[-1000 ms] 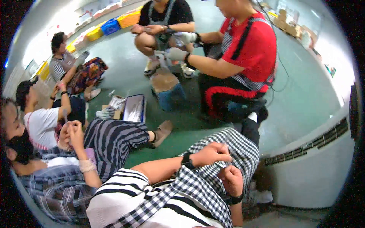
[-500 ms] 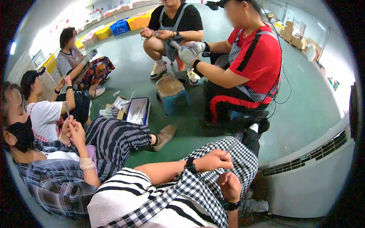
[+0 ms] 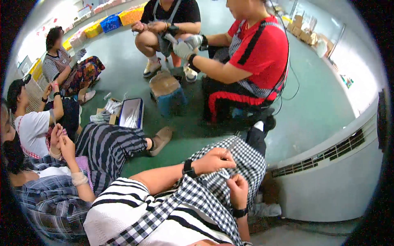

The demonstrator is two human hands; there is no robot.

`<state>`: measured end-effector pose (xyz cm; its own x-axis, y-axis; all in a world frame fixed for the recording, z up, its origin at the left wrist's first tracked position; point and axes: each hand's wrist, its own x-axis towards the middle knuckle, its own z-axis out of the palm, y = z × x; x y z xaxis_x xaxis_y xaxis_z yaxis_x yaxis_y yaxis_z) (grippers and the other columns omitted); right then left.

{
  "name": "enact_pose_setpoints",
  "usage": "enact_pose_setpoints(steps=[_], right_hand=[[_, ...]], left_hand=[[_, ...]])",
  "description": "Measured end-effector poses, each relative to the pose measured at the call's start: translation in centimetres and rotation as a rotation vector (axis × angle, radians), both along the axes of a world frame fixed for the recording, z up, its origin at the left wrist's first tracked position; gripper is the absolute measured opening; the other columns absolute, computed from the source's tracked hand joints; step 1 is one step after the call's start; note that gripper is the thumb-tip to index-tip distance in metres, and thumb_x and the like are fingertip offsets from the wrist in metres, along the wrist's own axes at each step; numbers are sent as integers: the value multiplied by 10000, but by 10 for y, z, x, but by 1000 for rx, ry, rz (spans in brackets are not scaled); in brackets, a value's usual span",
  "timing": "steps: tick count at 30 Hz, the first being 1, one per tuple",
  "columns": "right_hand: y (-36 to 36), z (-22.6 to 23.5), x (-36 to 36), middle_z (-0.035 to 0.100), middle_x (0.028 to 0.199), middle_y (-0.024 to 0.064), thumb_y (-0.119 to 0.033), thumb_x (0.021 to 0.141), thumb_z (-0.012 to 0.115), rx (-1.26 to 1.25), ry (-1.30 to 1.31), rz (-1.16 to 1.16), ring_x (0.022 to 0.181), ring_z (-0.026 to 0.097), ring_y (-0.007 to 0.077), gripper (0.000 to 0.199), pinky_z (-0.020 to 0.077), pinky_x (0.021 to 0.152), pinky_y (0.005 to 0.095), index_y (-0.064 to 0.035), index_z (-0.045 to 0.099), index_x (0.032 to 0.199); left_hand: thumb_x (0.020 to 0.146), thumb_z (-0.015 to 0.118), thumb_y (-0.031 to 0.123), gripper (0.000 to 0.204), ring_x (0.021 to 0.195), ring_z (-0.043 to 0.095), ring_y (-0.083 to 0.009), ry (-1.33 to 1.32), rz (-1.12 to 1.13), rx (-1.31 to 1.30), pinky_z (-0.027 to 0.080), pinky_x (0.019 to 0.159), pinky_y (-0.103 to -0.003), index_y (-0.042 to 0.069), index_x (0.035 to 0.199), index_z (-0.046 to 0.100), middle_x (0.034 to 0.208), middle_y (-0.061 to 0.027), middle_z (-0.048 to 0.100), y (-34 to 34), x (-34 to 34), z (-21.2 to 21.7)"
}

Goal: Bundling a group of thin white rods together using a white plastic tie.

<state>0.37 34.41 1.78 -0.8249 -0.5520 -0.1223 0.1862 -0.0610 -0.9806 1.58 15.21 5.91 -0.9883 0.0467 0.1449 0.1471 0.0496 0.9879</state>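
Note:
My left hand (image 3: 214, 160), a dark watch on its wrist, is closed in a pinch above my checked apron (image 3: 250, 166). A thin greyish strip (image 3: 234, 141) sticks out beyond its fingers; its kind is not clear. Just below and to the right, my right hand (image 3: 238, 189) has thumb and fingertips pressed together, with a dark band at the wrist. A small pale piece (image 3: 224, 174) shows between the two hands, close to the right fingertips. It is too small to name, and the fingers partly hide where it is held.
Several people sit or crouch around, handling small things. On the green floor stand a blue stool (image 3: 170, 102) with a cardboard top and an open box (image 3: 132, 115) of thin white pieces. Grey gloves (image 3: 99, 118) lie beside it. A white slatted unit (image 3: 324, 184) is at my right.
The whole view has shifted, so the surroundings sit farther left. My right fingers have come together more, and the pale piece between my hands shows more plainly.

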Motion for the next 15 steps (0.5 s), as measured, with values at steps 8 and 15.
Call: enact_pose_setpoints(steps=[8,15], right_hand=[[10,8,-1,539,653,31,-117,823,602,115,223,-28,591,484,115,170,401,571,260,3,550,715],[7,-6,-1,544,743,11,-147,906,477,-278,-274,300,693,467,89,178,375,664,211,-23,554,803]], left_hand=[[800,657,119,102,755,549,-102,-106,2,125,435,679,-249,18,811,667,803,-35,610,3,5,-3],[774,663,112,97,713,572,-125,68,-35,-92,445,666,-258,15,777,664,744,-54,626,-3,1,12]])
